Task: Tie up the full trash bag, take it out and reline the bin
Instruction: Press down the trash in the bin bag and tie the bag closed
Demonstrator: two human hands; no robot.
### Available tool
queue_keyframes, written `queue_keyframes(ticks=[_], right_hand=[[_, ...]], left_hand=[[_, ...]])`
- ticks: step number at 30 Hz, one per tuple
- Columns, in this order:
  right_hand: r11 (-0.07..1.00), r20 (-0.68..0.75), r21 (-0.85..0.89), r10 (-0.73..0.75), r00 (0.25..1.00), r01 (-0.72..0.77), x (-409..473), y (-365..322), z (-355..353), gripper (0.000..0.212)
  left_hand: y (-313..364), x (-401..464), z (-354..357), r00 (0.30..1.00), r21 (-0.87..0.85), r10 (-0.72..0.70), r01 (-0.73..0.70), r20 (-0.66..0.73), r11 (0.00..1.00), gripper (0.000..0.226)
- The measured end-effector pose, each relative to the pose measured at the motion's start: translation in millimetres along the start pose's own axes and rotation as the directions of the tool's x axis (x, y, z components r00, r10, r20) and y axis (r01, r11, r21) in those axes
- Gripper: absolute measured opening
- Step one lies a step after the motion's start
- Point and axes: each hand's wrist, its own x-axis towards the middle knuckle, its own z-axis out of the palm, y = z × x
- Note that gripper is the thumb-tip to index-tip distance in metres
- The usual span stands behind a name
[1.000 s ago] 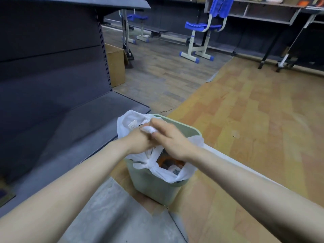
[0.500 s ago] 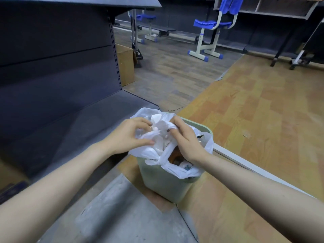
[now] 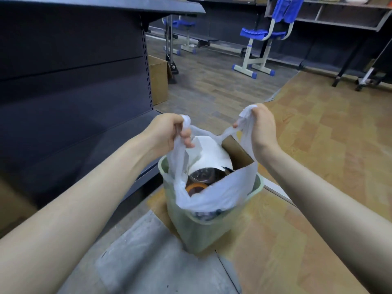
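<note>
Thin white trash bag (image 3: 222,194), half translucent, wrinkled, standing in pale green bin (image 3: 201,232) on the floor, mouth wide open over cardboard, white paper and round lids. Left hand (image 3: 169,132) clenched around left handle, right hand (image 3: 262,126) clenched around right one, both stretched upward.

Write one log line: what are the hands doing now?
left hand grips bag handle | right hand grips other handle | trash bag untied, in bin
</note>
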Motion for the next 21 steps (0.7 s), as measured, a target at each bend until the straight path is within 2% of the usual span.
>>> queue_keyframes(ticks=[3, 6, 7, 9, 11, 13, 15, 17, 19, 21], right_hand=[[0.992, -0.014, -0.123, -0.028, 1.000, 0.026, -6, -4, 5, 0.027], [0.969, 0.088, -0.228, -0.078, 0.993, 0.096, -22, 0, 21, 0.021], [0.968, 0.130, -0.227, -0.079, 0.988, 0.107, -27, 3, 27, 0.018], [0.962, 0.201, -0.246, -0.068, 0.977, 0.117, -37, 8, 38, 0.009], [0.955, 0.237, -0.284, -0.018, 0.971, 0.086, -44, 15, 46, 0.018], [0.948, 0.274, -0.319, 0.067, 0.959, 0.025, -48, 19, 51, 0.035], [0.912, 0.315, -0.408, 0.106, 0.943, 0.033, -51, 19, 57, 0.046], [0.871, 0.369, -0.478, 0.081, 0.926, 0.114, -56, 20, 64, 0.050], [0.840, 0.381, -0.519, 0.058, 0.923, 0.161, -60, 20, 70, 0.053], [0.802, 0.372, -0.565, 0.040, 0.927, 0.192, -61, 22, 77, 0.059]], left_hand=[[9, 12, -2, 0.993, -0.144, 0.000, -0.018, -0.120, 0.989, 0.036], [6, 14, 6, 0.989, -0.162, 0.051, -0.074, -0.140, 0.984, 0.037], [1, 14, 8, 0.987, -0.130, 0.068, -0.087, -0.143, 0.988, 0.036], [-12, 14, 3, 0.978, 0.046, 0.120, -0.114, -0.173, 0.992, 0.025], [-20, 12, -9, 0.973, 0.173, 0.186, -0.162, -0.134, 0.972, 0.032], [-24, 5, -19, 0.978, 0.271, 0.208, -0.191, -0.035, 0.943, 0.044], [-28, -2, -24, 0.976, 0.478, 0.202, -0.217, 0.084, 0.851, 0.055], [-34, -7, -28, 0.965, 0.628, 0.189, -0.262, 0.182, 0.733, 0.063], [-39, -10, -32, 0.968, 0.675, 0.182, -0.252, 0.174, 0.693, 0.068], [-44, -14, -36, 0.977, 0.664, 0.181, -0.209, 0.111, 0.718, 0.075]])
